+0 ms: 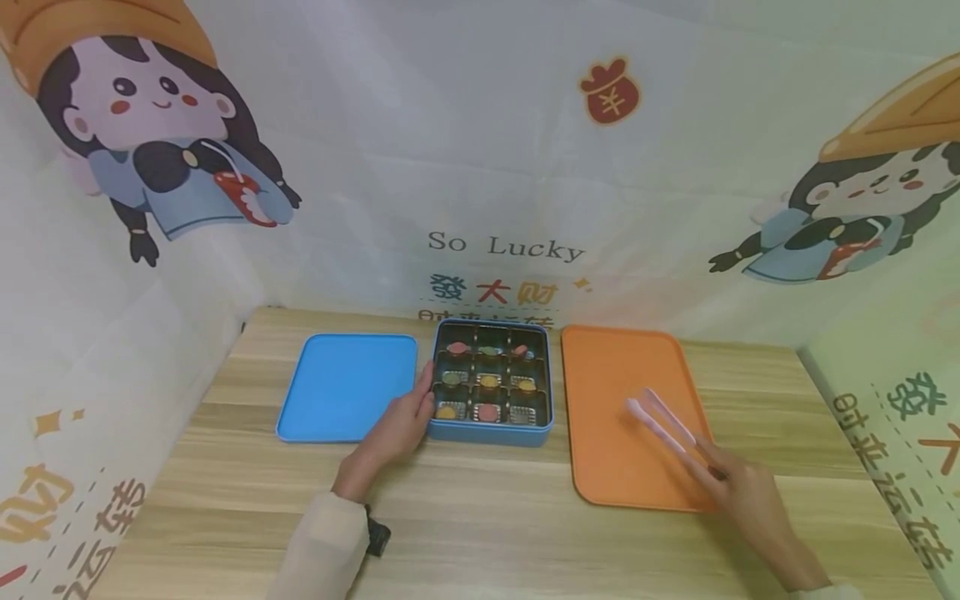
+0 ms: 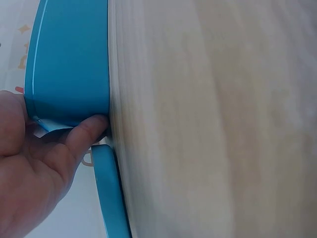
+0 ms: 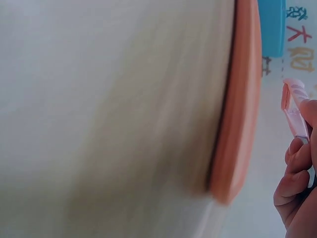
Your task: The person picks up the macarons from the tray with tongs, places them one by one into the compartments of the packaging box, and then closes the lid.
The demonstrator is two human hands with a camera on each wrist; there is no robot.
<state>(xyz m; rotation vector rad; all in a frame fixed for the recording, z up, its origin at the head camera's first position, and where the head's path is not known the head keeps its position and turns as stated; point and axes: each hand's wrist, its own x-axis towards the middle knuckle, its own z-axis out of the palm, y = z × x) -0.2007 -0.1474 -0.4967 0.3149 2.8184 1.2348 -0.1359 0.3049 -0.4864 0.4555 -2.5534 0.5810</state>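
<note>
A blue tin box (image 1: 487,432) with a dark divided insert stands in the middle of the table. Small pink, green and yellow pieces (image 1: 488,381) lie in most of its compartments; the front right one shows only a clear ridged liner (image 1: 522,415). My left hand (image 1: 401,421) rests against the box's left wall, with a fingertip at its lower corner in the left wrist view. My right hand (image 1: 750,492) grips pale pink tongs (image 1: 667,429) over the orange tray (image 1: 615,467). The tongs' tips are spread apart with nothing between them.
Left of the box lies a flat blue lid (image 1: 348,387), close to my left forearm. The wooden table (image 1: 480,533) ends at a printed cloth backdrop (image 1: 495,167) at the back and on both sides.
</note>
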